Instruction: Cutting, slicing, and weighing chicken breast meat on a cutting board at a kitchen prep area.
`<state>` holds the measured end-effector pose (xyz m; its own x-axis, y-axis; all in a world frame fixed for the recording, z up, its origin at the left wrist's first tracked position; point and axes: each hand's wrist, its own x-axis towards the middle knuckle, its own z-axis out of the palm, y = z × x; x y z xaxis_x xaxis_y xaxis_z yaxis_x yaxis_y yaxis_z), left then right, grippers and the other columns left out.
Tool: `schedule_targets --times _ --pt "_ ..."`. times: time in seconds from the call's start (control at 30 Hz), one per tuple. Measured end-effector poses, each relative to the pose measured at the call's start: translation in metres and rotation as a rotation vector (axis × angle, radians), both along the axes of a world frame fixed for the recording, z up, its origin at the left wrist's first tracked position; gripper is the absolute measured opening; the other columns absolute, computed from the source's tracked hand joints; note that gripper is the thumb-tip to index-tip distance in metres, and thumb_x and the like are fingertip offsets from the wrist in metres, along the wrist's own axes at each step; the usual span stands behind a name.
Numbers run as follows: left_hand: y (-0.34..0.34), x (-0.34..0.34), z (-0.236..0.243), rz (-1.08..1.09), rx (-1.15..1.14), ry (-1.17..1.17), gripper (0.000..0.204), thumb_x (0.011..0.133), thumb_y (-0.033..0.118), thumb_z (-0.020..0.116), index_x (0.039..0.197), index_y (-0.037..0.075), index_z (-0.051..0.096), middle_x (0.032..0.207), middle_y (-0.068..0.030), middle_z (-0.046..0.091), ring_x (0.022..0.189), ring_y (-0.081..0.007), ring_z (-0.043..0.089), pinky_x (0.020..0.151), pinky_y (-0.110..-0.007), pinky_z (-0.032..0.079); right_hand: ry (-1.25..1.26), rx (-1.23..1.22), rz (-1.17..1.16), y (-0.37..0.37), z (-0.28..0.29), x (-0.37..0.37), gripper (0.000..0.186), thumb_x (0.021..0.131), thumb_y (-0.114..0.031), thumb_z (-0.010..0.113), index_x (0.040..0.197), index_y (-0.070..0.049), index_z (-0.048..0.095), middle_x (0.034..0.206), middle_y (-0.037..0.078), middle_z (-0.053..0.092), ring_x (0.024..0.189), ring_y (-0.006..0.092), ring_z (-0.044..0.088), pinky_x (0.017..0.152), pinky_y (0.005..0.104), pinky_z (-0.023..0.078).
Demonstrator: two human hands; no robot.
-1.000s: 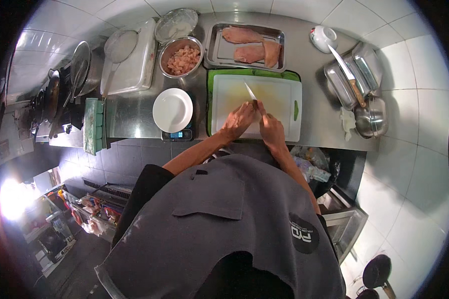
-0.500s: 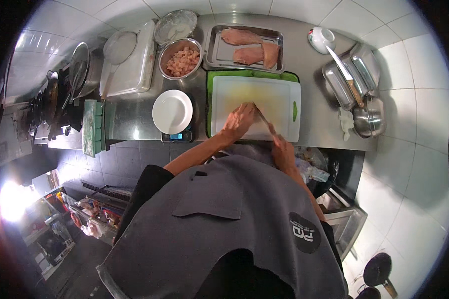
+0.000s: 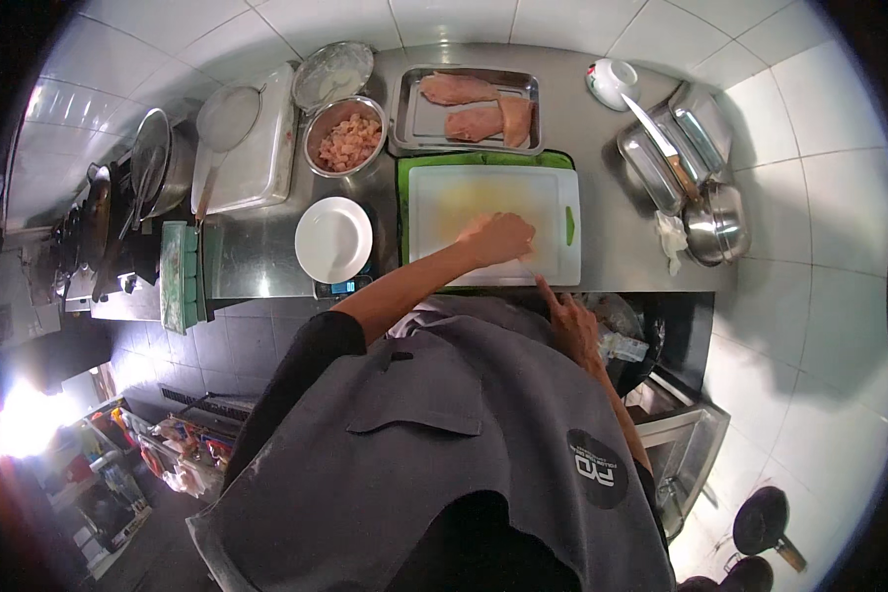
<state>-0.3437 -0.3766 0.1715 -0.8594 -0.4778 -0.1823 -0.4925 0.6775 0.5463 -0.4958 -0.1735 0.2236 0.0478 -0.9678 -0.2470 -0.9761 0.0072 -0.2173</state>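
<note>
A white cutting board point(image 3: 434, 252) with a green-edged handle hole lies on a green mat point(image 3: 405, 183). Above its right half is my left hand point(image 3: 500, 239), its fingers curled closed; whatever they hold is hidden. At the board's near edge my right hand point(image 3: 574, 324) grips a knife point(image 3: 529, 266). The knife's blade points up toward my left hand and is mostly covered by it. A yellowish wet stain marks the middle of the board.
Behind the board stand a steel tray point(image 3: 414, 133) of raw meat slabs and a steel bowl point(image 3: 311, 148) of diced meat. To the left, a white plate point(image 3: 333, 240) rests on a scale point(image 3: 343, 287). Steel pans point(image 3: 651, 163) with another knife point(image 3: 651, 128) sit at right.
My left hand has shifted right across the board and now curls over the blade's end. My right hand has drawn the knife nearer to me, off the board's middle.
</note>
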Motion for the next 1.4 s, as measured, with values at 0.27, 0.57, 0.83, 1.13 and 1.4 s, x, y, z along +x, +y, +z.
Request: schedule_targets --times 0.27,0.57,0.83,1.13,1.4 --pt "-0.014 -0.040 -0.002 -0.198 0.106 -0.287 0.027 0.061 0.008 0.078 0.088 0.005 0.075 0.091 -0.0232 0.071 0.088 -0.0381 0.071 0.075 -0.048 0.057 -0.026 -0.025 -0.001 0.004 0.010 0.002 0.077 0.087 -0.001 0.054 0.155 -0.031 0.034 0.090 0.014 0.061 0.078 0.0321 0.066 0.067 0.0445 0.056" --pt "-0.035 -0.035 -0.010 -0.062 -0.056 0.068 0.014 0.073 0.006 0.067 0.086 0.004 0.072 0.094 -0.0182 0.070 0.090 -0.0349 0.069 0.076 -0.045 0.056 -0.034 0.054 -0.060 0.027 0.001 -0.014 0.076 0.089 -0.004 0.056 0.155 -0.034 0.032 0.086 0.014 0.060 0.074 0.0310 0.065 0.065 0.0448 0.056" --pt "0.008 0.020 -0.006 -0.010 -0.212 0.314 0.012 0.084 0.010 0.064 0.095 0.007 0.068 0.097 -0.0104 0.065 0.095 -0.0291 0.065 0.082 -0.041 0.055 -0.107 0.085 -0.250 0.043 0.010 -0.033 0.070 0.094 -0.007 0.054 0.156 -0.033 0.031 0.083 0.017 0.063 0.069 0.0311 0.065 0.062 0.0462 0.054" --pt "0.004 0.010 -0.003 0.122 -0.255 0.422 0.017 0.088 0.011 0.066 0.105 0.009 0.067 0.099 -0.0085 0.065 0.096 -0.0280 0.063 0.087 -0.042 0.052 -0.452 -0.193 -0.447 -0.008 -0.007 -0.021 0.060 0.094 -0.001 0.052 0.150 -0.021 0.045 0.088 0.021 0.065 0.073 0.0366 0.064 0.070 0.0446 0.051" --pt "0.020 -0.005 -0.014 0.170 -0.263 0.157 0.025 0.091 0.017 0.061 0.115 0.011 0.061 0.114 -0.0097 0.060 0.108 -0.0288 0.056 0.095 -0.044 0.047 -0.464 -0.284 -0.337 -0.066 -0.046 -0.005 0.060 0.094 -0.003 0.053 0.150 -0.023 0.043 0.089 0.025 0.065 0.078 0.0415 0.064 0.072 0.0485 0.050"
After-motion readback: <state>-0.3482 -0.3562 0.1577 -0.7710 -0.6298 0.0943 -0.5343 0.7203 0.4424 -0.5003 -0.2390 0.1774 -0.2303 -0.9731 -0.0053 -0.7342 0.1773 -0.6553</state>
